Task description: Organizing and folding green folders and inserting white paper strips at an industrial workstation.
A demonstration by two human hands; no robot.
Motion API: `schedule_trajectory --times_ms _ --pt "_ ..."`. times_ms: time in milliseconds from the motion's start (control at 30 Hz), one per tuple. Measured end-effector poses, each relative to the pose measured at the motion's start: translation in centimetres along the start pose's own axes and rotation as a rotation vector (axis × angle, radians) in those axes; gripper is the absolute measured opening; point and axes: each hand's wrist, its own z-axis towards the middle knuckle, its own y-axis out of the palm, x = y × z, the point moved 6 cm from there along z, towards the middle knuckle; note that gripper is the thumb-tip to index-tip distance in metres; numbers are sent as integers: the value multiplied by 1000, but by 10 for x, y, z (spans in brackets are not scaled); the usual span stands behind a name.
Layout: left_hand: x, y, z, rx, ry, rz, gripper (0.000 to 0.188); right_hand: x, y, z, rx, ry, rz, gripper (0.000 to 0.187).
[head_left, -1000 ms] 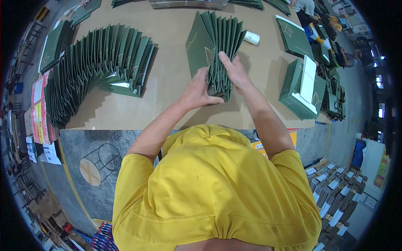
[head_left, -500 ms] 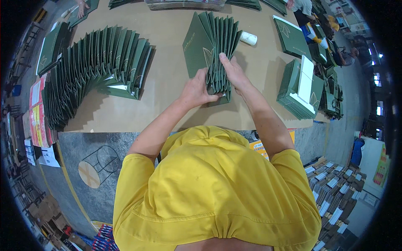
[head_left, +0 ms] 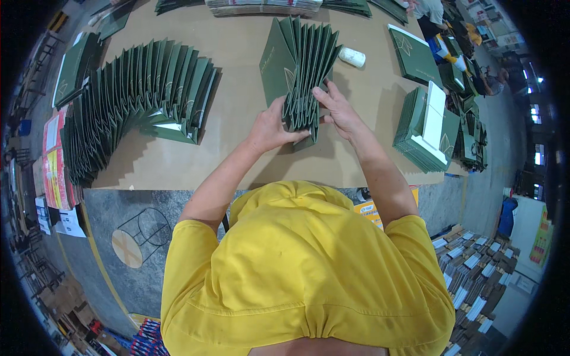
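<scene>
A bundle of green folded paper bags (head_left: 304,83) stands on its edges at the middle of the table, fanned out at the far end and pressed together near me. Gold leaf outlines show on its left face. My left hand (head_left: 270,127) grips the near left corner, its thumb across the near end. At the right side, my right hand (head_left: 341,114) is closed against the bundle's edge, thumb on top; some fingertips are hidden. Left of the hands, a long curved row of similar bags (head_left: 142,86) stands fanned.
A white roll (head_left: 352,57) lies just beyond my right hand. Stacked green bags with a white strip (head_left: 432,121) sit at the right edge, a flat green stack (head_left: 414,54) behind them. A round-topped stool (head_left: 127,248) stands on the floor at left. Another person (head_left: 428,12) is at far right.
My right hand has shifted slightly down along the bundle, its fingers bending more. The bundle's near end has moved a little left with my left hand. The other person's hand at far left has pulled back.
</scene>
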Motion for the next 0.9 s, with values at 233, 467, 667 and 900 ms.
schedule_trajectory --times_ms 233,467,667,900 --pt "7 -1 10 23 69 24 85 1 -2 4 -20 -8 -23 92" --pt "3 0 6 37 -1 -16 71 -7 0 -10 -23 -60 -30 84" --pt "-5 -2 6 105 10 34 66 -5 -29 -21 67 -55 -4 58" --pt "-12 -1 10 63 -58 14 63 -14 -74 -16 497 -46 23 23"
